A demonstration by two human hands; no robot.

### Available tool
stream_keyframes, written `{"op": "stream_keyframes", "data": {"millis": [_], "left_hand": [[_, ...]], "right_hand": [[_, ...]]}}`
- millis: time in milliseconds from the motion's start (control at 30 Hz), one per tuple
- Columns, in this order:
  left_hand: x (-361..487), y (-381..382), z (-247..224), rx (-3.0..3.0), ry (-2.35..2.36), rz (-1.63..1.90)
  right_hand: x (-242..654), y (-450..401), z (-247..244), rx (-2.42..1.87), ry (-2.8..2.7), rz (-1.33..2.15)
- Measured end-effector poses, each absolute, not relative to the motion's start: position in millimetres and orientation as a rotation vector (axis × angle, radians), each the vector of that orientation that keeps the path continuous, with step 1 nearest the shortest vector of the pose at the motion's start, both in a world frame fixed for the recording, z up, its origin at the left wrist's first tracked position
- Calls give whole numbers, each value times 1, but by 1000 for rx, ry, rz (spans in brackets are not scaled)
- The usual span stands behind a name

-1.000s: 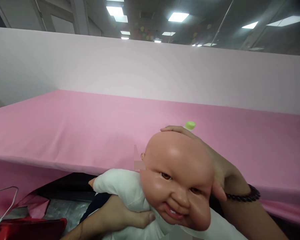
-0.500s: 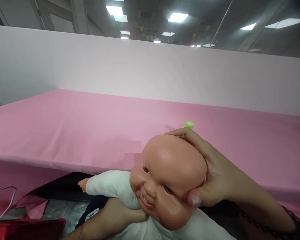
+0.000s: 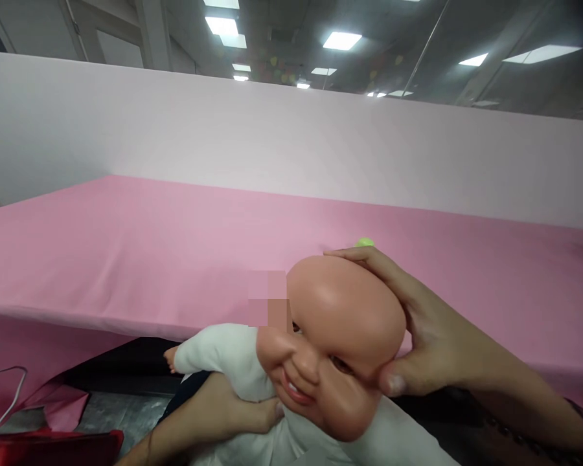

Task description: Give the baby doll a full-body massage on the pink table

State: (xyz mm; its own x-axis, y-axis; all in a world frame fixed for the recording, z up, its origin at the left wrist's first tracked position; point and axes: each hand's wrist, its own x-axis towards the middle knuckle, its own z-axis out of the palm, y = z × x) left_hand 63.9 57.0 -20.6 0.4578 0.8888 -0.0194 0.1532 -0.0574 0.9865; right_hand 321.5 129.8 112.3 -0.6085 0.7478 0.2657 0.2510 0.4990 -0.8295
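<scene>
Two hands of ours were on one doll point(image 3: 335, 336), close to us, in front of the near edge of the table. The hands were apart. Our left hand point(image 3: 228, 408) was clamped on the doll's body under its arm, with the thumb on the white suit point(image 3: 252, 446). Our right hand point(image 3: 437, 346) held the side of the big bare head point(image 3: 347, 298), fingers up over the top and thumb by the cheek. Dark beads point(image 3: 505, 430) sat on our right wrist. The head leaned over to one side. We could not tell if it touched the table.

We thought the smooth head could slip if our thumb slid off, and then it could flop down. The neck could get a hard twist if we turned the head while the body was held tight. If our left hand let the suit bunch up, the body could sag.

Low on the left we saw a red thing point(image 3: 53, 448) and a thin cord point(image 3: 19, 401). Past the doll lay the pink cloth point(image 3: 150, 259), and a green thing point(image 3: 365, 242) peeked out behind our right fingers. Farther back stood a white wall point(image 3: 272, 142), with bright lights point(image 3: 342, 41) above it.
</scene>
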Motion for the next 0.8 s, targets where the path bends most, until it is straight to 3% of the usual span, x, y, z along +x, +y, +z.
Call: {"op": "stream_keyframes", "data": {"millis": [133,333,500,667,800], "left_hand": [[55,55,-2,1170,764,769],[52,54,2,989,958,861],[42,64,10,1127,1117,894],[20,61,18,1422,1668,750],[6,51,30,1805,1648,740]], "right_hand": [[334,147,111,-728,-2156,1150],[332,169,116,-584,-2201,1271],[314,185,127,-451,-2243,1154],[303,211,121,-369,-2242,1098],[302,226,113,-372,-2214,1170]]}}
